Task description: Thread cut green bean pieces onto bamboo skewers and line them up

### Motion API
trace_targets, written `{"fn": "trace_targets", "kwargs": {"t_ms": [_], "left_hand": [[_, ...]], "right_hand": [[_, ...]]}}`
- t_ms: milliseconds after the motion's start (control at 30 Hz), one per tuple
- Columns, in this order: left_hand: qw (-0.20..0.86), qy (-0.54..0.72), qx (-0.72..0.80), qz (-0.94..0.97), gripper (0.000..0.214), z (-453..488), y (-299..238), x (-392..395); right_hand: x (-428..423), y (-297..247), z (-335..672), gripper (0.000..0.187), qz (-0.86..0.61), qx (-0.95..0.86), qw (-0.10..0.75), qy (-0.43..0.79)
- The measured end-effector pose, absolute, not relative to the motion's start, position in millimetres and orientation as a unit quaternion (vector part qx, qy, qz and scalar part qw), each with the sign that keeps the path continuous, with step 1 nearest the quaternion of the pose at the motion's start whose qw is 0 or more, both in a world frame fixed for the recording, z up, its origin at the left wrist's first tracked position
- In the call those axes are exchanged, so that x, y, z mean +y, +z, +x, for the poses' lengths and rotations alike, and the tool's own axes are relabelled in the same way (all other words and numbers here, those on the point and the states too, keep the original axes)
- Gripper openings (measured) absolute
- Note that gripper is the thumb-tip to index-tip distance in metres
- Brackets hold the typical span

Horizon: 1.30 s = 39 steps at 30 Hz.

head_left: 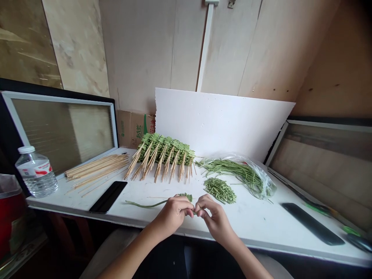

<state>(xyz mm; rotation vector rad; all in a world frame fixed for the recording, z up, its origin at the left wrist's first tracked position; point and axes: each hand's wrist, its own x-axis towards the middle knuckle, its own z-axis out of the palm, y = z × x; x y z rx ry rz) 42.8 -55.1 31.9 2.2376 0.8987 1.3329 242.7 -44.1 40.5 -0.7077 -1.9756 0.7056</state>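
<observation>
Landmark for positions: white board (223,120), leaning on the wall at the back of the counter (261,224).

- Far left of the board, at the counter's left end: clear water bottle (36,170), upright, white cap on.
- Left of the board: loose bundle of bare bamboo skewers (97,168), lying flat. A black phone (108,197) lies face up just in front of them.
- Just left of the board, against the wall: cardboard box (135,128).
- In front of the board's left end: stack of loaded skewers (162,155), green pieces at the back, bare stick ends fanned toward the near edge.
- Well in front of the board's left half, at the near edge: left hand (174,213). Its grip is closed, thumb and fingertips pinched on a green bean stem (145,204) that trails leftward flat on the counter. A short row of green pieces shows above the knuckles; I cannot tell whether it is in the grip.
- Touching it fingertip to fingertip: right hand (215,219). Its grip is also pinched tight, with a bit of the green stem showing between the two hands.
- In front of the board's middle: small heap of cut bean pieces (220,190).
- In front of the board's right half: clear plastic bag (261,182) of long beans, mouth open to the left.
- Right of the board, near the front edge: flat black slab (312,224).
</observation>
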Motion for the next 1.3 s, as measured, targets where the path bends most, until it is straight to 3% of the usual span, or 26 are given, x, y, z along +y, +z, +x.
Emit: {"fn": "trace_targets", "kwargs": {"t_ms": [133, 233, 367, 500, 667, 767, 867, 967, 1300], "left_hand": [[0.256, 0.481, 0.304, 0.782, 0.033, 41, 34, -54], [0.281, 0.502, 0.318, 0.754, 0.030, 38, 38, -52], [0.275, 0.517, 0.346, 0.733, 0.019, 33, 44, -50], [0.278, 0.495, 0.343, 0.749, 0.028, 30, 39, -46], [0.235, 0.490, 0.351, 0.763, 0.027, 29, 24, -37], [0.216, 0.501, 0.369, 0.752, 0.022, 29, 19, -35], [0.208, 0.517, 0.372, 0.742, 0.020, 33, 17, -35], [0.199, 0.523, 0.363, 0.745, 0.023, 37, 15, -37], [0.164, 0.475, 0.403, 0.765, 0.013, 30, 14, -34]], "right_hand": [[-44, 38, 240, 0.041, -0.245, -0.752, 0.439, 0.426], [-43, 42, 241, 0.042, -0.237, -0.733, 0.445, 0.457], [-24, 38, 256, 0.034, -0.329, -0.757, 0.474, 0.307], [4, 11, 280, 0.034, -0.435, -0.798, 0.403, 0.108], [19, -6, 297, 0.037, -0.464, -0.817, 0.336, 0.068], [13, 9, 295, 0.045, -0.462, -0.793, 0.384, 0.098], [-1, 29, 284, 0.053, -0.426, -0.779, 0.411, 0.208], [-19, 39, 269, 0.036, -0.363, -0.797, 0.387, 0.289], [-26, 41, 261, 0.022, -0.366, -0.781, 0.438, 0.253]]}}
